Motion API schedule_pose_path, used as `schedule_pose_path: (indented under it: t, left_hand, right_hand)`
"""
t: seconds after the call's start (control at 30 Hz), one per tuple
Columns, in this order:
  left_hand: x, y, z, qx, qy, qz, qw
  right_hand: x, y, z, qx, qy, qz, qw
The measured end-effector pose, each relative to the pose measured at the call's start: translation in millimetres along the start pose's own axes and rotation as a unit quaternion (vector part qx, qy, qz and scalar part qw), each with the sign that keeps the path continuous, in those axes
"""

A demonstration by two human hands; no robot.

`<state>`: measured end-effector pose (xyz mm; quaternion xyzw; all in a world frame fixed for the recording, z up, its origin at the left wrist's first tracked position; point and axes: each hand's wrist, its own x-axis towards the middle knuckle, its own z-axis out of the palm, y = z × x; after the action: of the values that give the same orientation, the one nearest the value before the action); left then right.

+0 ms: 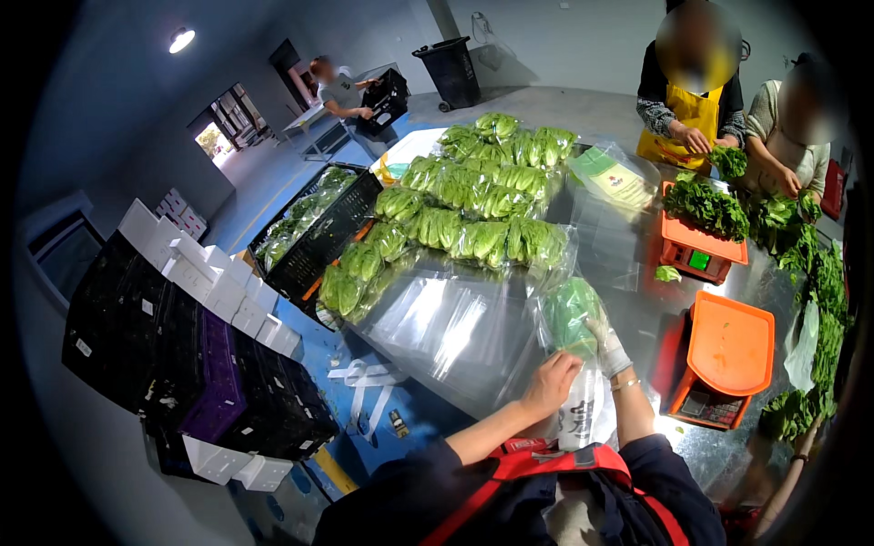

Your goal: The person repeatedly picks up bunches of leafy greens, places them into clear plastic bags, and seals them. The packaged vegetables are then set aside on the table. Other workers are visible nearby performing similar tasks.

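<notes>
A clear plastic bag with green contents (570, 315), probably lettuce, lies in front of me at the near edge of the steel table (618, 246). My right hand (610, 345), in a pale glove, grips its right side. The bare fingers of my left hand (554, 383) pinch together at the bag's near end. A white plastic sheet with dark writing (580, 416) hangs below, between my forearms. Flat clear bags (444, 321) are spread to the left of my hands. Beyond them sit rows of bagged lettuce heads (478, 198).
An orange scale (730, 345) stands to the right; another scale (703, 252) bears loose leafy greens (707, 207). Greens (826, 307) line the right edge. Two co-workers handle leaves at the far right. Black crates (259, 382) and a lettuce-filled crate (311, 228) stand left.
</notes>
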<state>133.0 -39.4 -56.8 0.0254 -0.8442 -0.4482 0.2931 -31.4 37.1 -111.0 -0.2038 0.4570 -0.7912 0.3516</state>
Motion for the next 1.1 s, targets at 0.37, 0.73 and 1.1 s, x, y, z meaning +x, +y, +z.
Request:
schedule_pose_path:
  t: [0.37,0.73,1.1]
  left_hand:
    - [-13.0,19.3,-12.0,0.026,-0.066,0.055,0.996]
    - [-29.6,31.9,0.1,-0.104,-0.178,0.003,0.978]
    - [-25.7,46.8,-1.1,-0.200,-0.253,-0.032,0.946]
  right_hand:
    - [6.1,-10.3,-9.0,0.099,0.033,0.009,0.994]
    - [-3.8,-20.4,-20.6,0.085,0.056,-0.006,0.995]
    - [-21.5,-31.3,-20.4,0.066,0.085,-0.005,0.994]
